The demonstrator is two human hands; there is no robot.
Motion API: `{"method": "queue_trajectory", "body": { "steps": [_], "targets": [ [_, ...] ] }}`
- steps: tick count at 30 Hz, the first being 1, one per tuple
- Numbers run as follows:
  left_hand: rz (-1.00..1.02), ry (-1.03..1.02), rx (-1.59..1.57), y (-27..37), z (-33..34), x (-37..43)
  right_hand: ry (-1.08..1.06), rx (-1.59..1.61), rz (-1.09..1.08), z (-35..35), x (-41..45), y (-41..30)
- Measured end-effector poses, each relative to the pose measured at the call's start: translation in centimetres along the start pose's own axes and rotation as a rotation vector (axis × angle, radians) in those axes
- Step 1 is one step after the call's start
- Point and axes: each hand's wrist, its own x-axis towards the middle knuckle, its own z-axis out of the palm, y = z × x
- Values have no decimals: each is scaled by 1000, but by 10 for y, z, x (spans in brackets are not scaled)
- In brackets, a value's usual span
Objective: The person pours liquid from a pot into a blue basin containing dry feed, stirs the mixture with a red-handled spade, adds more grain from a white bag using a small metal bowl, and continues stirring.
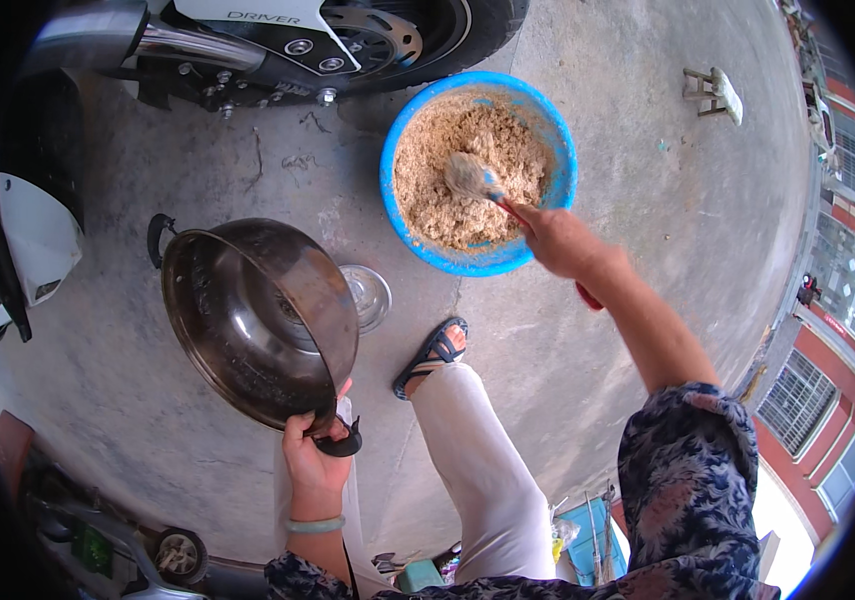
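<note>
My left hand (316, 451) grips one black side handle (340, 441) of a dark metal pot (262, 319), which is tilted so that its bare inside faces me. A second black handle (161, 238) sticks out on its far side. In my right hand (568, 241) is a red-handled scoop or ladle (472, 178), its head caked with mash. That head rests on the crumbly tan mash (435, 206) in a round blue basin (478, 266) on the floor. Partly behind the pot lies a round metal lid (373, 294).
At the top, a motorcycle wheel (487, 30) stands close to the basin. White vehicle bodywork (37, 232) is at the left. A small stool (716, 94) stands at the upper right on the concrete floor (667, 247). My sandalled foot (435, 356) is between pot and basin.
</note>
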Motion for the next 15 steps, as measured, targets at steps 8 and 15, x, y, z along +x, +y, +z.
{"method": "queue_trajectory", "body": {
  "steps": [8, 15],
  "targets": [
    [26, -32, -37, 5, -2, 0, -60, 1322, 354, 90, 53, -89],
    [-22, -3, 0, 3, -13, 6, 620, 1380, 414, 133, 110, -102]
  ]
}}
